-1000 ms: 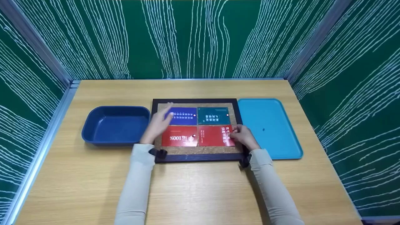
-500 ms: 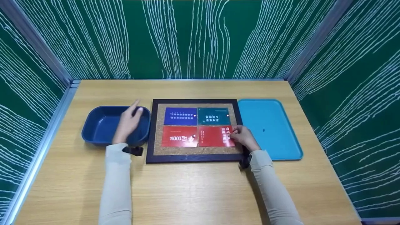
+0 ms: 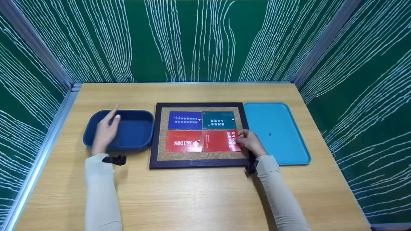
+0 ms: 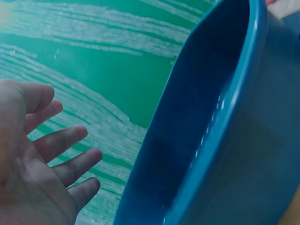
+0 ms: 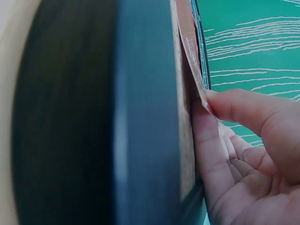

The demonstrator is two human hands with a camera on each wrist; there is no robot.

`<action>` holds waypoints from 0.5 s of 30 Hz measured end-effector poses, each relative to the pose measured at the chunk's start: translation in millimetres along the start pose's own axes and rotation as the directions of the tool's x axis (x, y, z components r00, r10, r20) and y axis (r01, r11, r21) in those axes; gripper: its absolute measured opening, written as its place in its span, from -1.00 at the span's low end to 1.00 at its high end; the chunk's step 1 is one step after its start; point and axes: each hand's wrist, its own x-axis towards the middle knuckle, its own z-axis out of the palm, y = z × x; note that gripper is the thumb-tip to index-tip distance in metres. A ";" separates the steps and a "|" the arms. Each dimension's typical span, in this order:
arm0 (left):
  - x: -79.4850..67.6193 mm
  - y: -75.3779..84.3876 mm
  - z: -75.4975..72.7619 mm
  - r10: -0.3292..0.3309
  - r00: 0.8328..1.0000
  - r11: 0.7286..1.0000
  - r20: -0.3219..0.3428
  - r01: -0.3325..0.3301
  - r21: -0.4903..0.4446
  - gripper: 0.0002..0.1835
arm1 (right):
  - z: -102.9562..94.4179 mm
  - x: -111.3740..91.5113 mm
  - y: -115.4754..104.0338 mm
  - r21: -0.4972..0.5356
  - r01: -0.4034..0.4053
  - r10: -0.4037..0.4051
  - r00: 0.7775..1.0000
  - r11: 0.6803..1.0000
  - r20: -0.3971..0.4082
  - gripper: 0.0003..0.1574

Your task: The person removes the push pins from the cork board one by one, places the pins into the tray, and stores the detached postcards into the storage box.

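My right hand point(image 3: 252, 141) pinches the right edge of a red card point(image 3: 217, 141) between thumb and finger; in the right wrist view that edge is bent up off the framed corkboard point(image 3: 181, 156). Left of it lies another red card point(image 3: 179, 146). Behind them are a blue-purple card point(image 3: 184, 117) and a dark green card point(image 3: 219, 116). Small pale dots with red, perhaps pushpins, show on these other cards. My left hand point(image 3: 105, 131) is over the left part of a dark blue basin point(image 3: 136, 130), fingers spread and holding nothing. In the left wrist view the hand is apart from the basin's wall point(image 4: 248, 131).
A light blue tray point(image 3: 273, 120) lies against the corkboard's right side, a small dark spot near its middle. The wooden table point(image 3: 192, 195) extends in front. Green walls with white wavy lines point(image 3: 154, 38) enclose the back and sides.
My left hand has moved left from the blue-purple card, across the corkboard's left edge, to over the basin. The right hand keeps its pinch on the red card in the same place.
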 end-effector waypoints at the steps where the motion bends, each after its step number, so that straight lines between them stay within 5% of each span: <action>1: -1.7 -2.0 -3.6 -0.003 1.000 1.000 -0.007 0.003 0.003 -0.43 | 0.0 -0.1 0.2 -0.004 0.002 -0.002 1.000 1.000 -0.001 -0.73; 6: -8.9 -11.7 -18.2 -0.036 0.998 0.999 -0.041 0.036 0.000 -0.42 | -0.6 -0.7 0.6 -0.014 -0.001 0.001 1.000 1.000 -0.008 -0.72; 15: -17.8 -30.3 -36.5 -0.236 0.970 0.970 -0.063 0.231 -0.080 -0.40 | 0.7 0.4 1.8 -0.022 0.014 -0.015 1.000 1.000 -0.016 -0.72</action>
